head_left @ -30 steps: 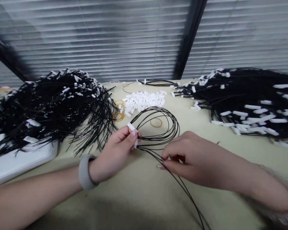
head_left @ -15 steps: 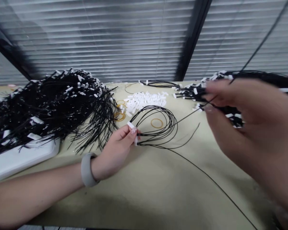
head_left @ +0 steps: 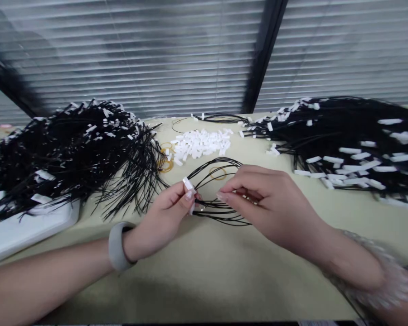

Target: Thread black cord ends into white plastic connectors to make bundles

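Note:
Between thumb and fingers, my left hand [head_left: 172, 206] pinches a white connector piece [head_left: 189, 184] on a looped bundle of thin black wires [head_left: 221, 219]. The loops extend to the right from that grip. My right hand [head_left: 268, 201] is at the right side of the loops, its thumb and fingertips pinched together by the wires. What lies between those fingertips is too small to make out. A yellow rubber band [head_left: 218, 173] lies on the table behind the loops.
A large heap of black wires [head_left: 71, 149] is at left, partly over a white case [head_left: 37, 228]. Another heap [head_left: 347, 136] with white connectors lies at right. Small white pieces [head_left: 202, 144] are piled at the back centre of the table [head_left: 197, 280], before window blinds [head_left: 177, 59].
My right hand has come down and left from its raised place at the right, and is now at the wire loops. My left hand keeps its grip on the connector.

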Tool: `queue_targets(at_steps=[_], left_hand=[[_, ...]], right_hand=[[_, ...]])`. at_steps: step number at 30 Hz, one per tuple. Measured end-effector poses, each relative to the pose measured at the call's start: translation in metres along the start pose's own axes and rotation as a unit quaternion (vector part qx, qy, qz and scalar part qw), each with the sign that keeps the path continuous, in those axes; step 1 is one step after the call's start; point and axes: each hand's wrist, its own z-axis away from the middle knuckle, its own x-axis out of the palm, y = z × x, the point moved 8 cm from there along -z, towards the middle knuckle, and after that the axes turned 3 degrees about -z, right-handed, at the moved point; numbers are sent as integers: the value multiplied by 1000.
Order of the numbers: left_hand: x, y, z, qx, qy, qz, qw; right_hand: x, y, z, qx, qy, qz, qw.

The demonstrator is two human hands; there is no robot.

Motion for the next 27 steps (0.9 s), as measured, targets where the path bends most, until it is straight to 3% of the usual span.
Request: queue_targets(at_steps=[5, 11, 27], left_hand=[[1, 8, 2, 33, -6, -62, 998], [6, 19, 5, 76, -25, -93, 992], [9, 24, 8, 95, -28, -155, 983]], right_hand=[[-2, 4, -1, 26, 27, 19, 999], [3, 1, -2, 2, 22, 35, 999], [3, -1, 0, 11, 15, 31, 999]])
